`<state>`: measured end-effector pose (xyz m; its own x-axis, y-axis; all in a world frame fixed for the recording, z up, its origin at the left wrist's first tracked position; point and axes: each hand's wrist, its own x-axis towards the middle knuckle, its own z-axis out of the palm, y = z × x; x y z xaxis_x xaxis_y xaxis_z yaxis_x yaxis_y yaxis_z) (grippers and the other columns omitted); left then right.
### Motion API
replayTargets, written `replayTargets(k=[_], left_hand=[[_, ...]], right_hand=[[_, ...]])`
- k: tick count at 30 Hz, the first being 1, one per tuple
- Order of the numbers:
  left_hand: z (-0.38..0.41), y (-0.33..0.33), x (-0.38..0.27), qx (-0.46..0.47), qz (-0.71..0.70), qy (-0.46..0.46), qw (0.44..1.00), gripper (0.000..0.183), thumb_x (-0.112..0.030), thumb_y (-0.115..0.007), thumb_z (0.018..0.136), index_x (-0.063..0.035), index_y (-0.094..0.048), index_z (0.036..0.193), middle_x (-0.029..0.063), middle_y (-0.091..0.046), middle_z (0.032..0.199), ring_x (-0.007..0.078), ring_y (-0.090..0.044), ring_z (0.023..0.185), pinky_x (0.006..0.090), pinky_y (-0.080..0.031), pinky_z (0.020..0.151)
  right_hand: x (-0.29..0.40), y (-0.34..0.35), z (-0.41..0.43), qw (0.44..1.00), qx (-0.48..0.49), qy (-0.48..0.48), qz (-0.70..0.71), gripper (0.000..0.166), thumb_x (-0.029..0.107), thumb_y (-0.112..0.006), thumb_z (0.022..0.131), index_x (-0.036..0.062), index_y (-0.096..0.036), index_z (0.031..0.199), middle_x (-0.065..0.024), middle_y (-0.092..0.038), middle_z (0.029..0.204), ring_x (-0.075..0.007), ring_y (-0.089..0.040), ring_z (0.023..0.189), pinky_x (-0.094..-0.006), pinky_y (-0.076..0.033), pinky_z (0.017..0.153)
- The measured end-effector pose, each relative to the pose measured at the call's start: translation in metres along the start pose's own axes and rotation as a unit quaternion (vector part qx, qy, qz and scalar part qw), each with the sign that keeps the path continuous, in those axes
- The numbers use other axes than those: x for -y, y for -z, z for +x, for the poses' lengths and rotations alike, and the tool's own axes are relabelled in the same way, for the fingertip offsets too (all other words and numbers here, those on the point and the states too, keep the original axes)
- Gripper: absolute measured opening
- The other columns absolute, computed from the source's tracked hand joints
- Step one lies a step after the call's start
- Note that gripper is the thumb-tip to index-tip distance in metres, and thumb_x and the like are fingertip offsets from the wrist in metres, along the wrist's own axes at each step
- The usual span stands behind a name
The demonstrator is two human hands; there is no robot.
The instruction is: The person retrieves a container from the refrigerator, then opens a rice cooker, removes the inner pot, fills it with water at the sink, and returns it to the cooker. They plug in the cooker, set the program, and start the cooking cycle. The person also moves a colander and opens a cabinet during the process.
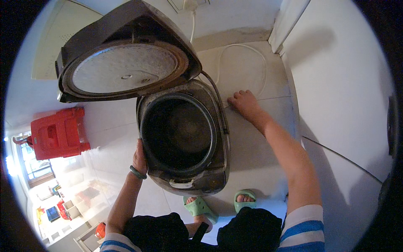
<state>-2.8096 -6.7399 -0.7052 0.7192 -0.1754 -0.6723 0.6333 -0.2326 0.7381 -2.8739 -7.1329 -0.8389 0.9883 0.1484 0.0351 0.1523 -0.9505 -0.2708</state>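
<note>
A worn dark rice cooker [222,176] stands before me with its lid [126,67] raised toward the upper left. Inside sits a dark inner pot [189,126] with nothing visible in it. My left hand [139,157] presses against the cooker's left side, a dark bracelet on its wrist; part of its fingers is hidden by the cooker. To the right of the cooker and apart from it, my right hand [244,103] has its fingers curled, near a loop of white cord [265,69]. What its palm may hold is hidden.
A red plastic stool [59,134] is at the left. A white plug [190,4] sits in a wall socket at the top. A white panel [340,78] stands at the right. Green slippers [201,208] are on my feet, below the cooker on the tiled floor [252,151].
</note>
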Motion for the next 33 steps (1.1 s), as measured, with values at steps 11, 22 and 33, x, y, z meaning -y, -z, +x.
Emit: replayTargets(k=[11, 22, 33], left_hand=[[0.005, -0.001, 0.014, -0.013, -0.082, -0.013, 0.996, 0.065, -0.054, -0.032, 0.085, 0.0003, -0.043, 0.118, 0.0117, -0.051, 0.113, 0.0209, -0.048, 0.1, 0.0287, -0.038, 0.088], [0.007, 0.0, 0.016, -0.009, -0.116, -0.004, 0.993, 0.063, -0.053, -0.033, 0.085, -0.0011, -0.043, 0.119, 0.0116, -0.051, 0.112, 0.0209, -0.049, 0.099, 0.0287, -0.038, 0.087], [-0.011, -0.031, -0.006, -0.079, -0.043, -0.028, 0.996, 0.063, -0.054, -0.037, 0.084, 0.0002, -0.046, 0.114, 0.01, -0.054, 0.106, 0.0188, -0.05, 0.093, 0.0279, -0.04, 0.084]], right_hand=[[0.005, -0.012, 0.014, 0.996, 0.067, -0.024, 0.056, 0.011, 0.02, -0.053, 0.074, 0.0103, -0.057, 0.078, -0.0091, -0.056, 0.078, -0.0282, -0.057, 0.075, -0.0387, -0.046, 0.064], [0.017, -0.006, 0.012, 0.995, 0.091, -0.048, 0.009, 0.012, 0.015, -0.049, 0.076, 0.0101, -0.058, 0.082, -0.0097, -0.056, 0.081, -0.0278, -0.057, 0.078, -0.0388, -0.046, 0.066], [0.022, -0.004, 0.01, 0.999, 0.008, -0.036, -0.012, 0.014, 0.011, -0.05, 0.075, 0.0077, -0.056, 0.086, -0.0107, -0.054, 0.087, -0.0267, -0.056, 0.082, -0.0375, -0.045, 0.067]])
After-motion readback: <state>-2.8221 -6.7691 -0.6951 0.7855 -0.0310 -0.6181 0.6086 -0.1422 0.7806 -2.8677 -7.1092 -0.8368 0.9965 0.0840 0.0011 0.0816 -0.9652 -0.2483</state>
